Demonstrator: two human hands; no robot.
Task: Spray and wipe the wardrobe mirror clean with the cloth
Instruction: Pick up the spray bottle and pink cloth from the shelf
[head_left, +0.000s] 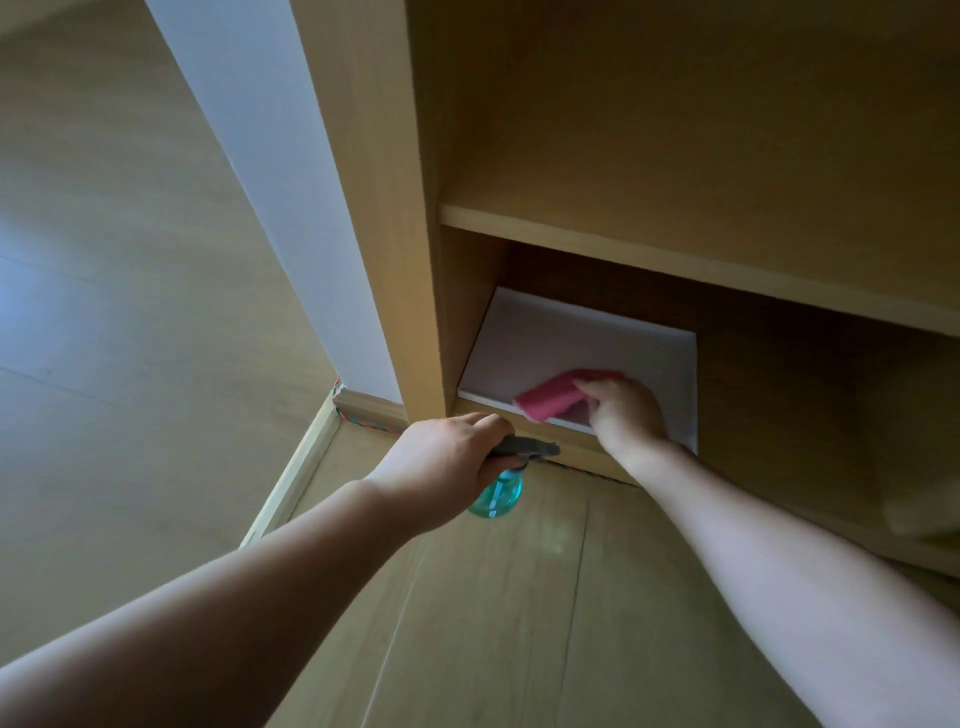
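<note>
Left grip (449, 457), right grip (623, 410), both bare, forearms (779, 566) bare

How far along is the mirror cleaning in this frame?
Mid-wipe. Done: unclear; no spray droplets or streaks show on the pale panel in the bottom compartment of the wardrobe. In hand: the right hand holds the pink cloth against the panel's front part, while the left hand grips the spray bottle low in front of the wardrobe. Left: probably wiping the bare area behind the cloth.
</note>
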